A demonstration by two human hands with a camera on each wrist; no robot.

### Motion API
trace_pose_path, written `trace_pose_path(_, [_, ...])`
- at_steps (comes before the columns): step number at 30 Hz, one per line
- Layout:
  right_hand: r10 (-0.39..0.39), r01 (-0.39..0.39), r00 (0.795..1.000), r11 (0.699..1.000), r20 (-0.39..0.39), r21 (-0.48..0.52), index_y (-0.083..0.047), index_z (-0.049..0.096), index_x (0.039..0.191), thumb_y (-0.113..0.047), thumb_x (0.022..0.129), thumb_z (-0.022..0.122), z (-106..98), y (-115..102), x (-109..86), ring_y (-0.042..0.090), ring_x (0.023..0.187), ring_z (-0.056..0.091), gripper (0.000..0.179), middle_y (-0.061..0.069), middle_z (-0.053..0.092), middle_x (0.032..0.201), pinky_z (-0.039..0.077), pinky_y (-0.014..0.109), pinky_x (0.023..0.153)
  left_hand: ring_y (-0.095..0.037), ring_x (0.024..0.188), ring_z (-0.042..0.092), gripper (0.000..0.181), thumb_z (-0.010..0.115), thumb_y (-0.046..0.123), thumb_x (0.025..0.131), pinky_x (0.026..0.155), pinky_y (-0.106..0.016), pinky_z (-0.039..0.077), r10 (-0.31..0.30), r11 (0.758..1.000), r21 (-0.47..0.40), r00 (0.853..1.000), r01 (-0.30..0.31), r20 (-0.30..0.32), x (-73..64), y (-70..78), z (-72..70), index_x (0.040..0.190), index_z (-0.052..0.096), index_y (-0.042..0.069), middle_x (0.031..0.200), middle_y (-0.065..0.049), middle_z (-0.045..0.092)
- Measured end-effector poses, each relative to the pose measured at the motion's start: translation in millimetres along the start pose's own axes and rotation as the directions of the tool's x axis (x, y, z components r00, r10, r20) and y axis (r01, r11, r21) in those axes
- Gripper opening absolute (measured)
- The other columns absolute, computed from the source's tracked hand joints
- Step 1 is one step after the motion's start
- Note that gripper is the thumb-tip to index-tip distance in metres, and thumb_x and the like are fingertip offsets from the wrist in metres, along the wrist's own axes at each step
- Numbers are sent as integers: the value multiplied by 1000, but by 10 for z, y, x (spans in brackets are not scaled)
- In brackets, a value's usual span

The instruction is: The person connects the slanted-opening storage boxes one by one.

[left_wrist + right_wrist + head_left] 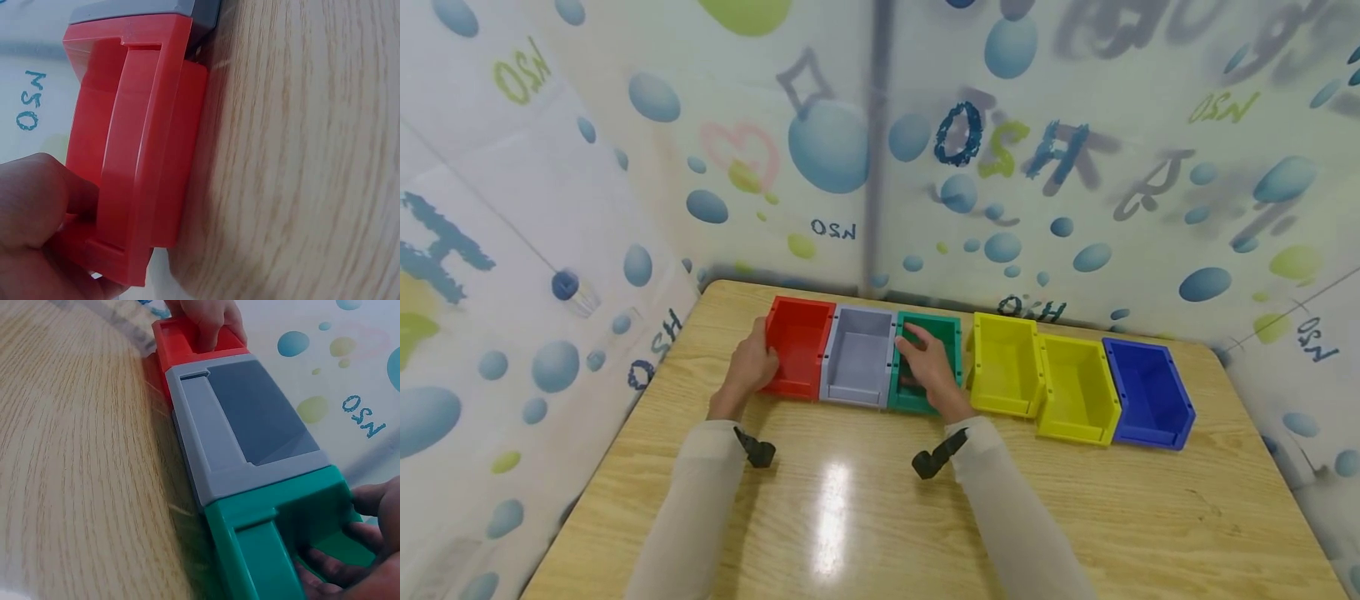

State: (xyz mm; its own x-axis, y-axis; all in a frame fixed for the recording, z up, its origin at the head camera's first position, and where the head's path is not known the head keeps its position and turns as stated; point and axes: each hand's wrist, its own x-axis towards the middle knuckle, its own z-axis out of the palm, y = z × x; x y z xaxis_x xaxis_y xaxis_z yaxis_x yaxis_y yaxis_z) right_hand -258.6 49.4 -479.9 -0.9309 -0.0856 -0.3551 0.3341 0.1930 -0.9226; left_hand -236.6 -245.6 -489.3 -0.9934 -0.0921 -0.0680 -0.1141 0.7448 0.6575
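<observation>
My left hand grips the left wall of a red bin. In the left wrist view the thumb reaches inside that bin, with fingers around its outer side. A grey bin stands side by side with the red one. To its right is a green bin, and my right hand reaches into it. Its fingers are spread and loosely bent inside the green bin, with a fingertip close to the wall beside the grey bin.
Two yellow bins and a blue bin stand in line to the right, the second yellow one set nearer me. All the bins are on a wooden table. A patterned curtain wall rises behind its back edge.
</observation>
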Motion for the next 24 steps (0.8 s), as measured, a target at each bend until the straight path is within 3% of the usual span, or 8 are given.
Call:
trace_pose_path(18, [3, -3, 1000, 1000, -19, -4, -27, 46, 149, -35, 99, 58, -29, 20, -33, 28, 119, 57, 51, 11, 53, 142, 59, 39, 77, -46, 118, 55, 57, 41, 1, 95, 99, -57, 45, -19, 1000, -18, 1000, 20, 7, -10, 63, 17, 149, 25, 0, 135, -33, 52])
trace_pose_path(20, [-7, 6, 1000, 999, -24, -39, -24, 46, 149, -34, 100, 57, -12, 0, -46, 28, 117, 58, 51, 12, 53, 141, 58, 39, 80, -46, 119, 54, 57, 40, 1, 95, 100, -57, 44, -28, 999, -30, 1000, 28, 6, -7, 56, 14, 150, 25, 0, 136, -32, 51])
trace_pose_path(24, [-82, 68, 995, 973, -54, -221, -15, 48, 147, -32, 101, 56, 22, -27, -90, 29, 120, 56, 50, 14, 55, 138, 51, 43, 96, -46, 122, 52, 58, 39, 1, 95, 101, -58, 42, -36, 998, -59, 999, 37, 8, -13, 26, 3, 151, 25, 1, 139, -31, 50])
